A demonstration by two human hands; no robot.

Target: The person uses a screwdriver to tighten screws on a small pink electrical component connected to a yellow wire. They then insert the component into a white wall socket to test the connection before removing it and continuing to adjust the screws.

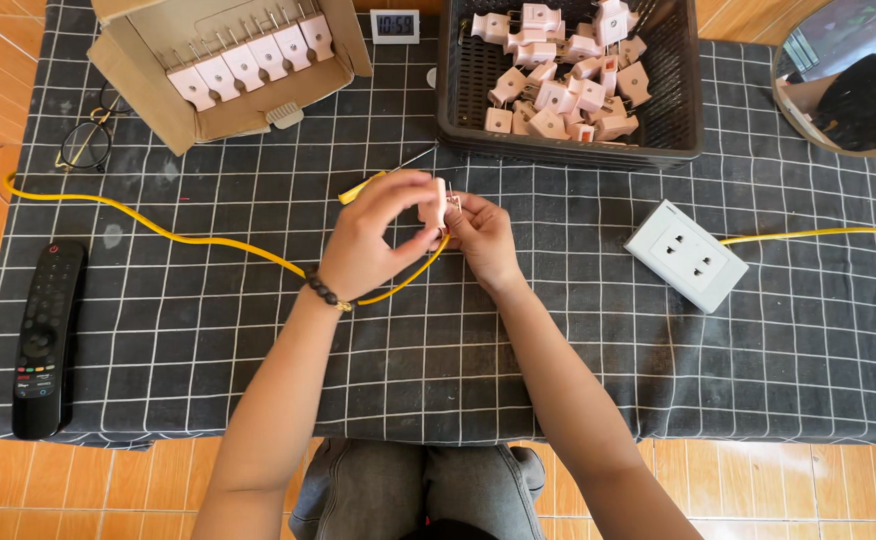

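We see open cloth on the table [258, 380] in front of our hands, so a hand can slide there. A yellow wire [158, 228] runs across the left side and gets in the way. The remote [46, 335] blocks the left edge. The cardboard box [228, 65] and black basket [568, 80] close the back. The white socket block [686, 255] sits on the right.

Yellow cable's [208, 240] end hidden behind hands; round mirror [848, 80] cut off at edge.
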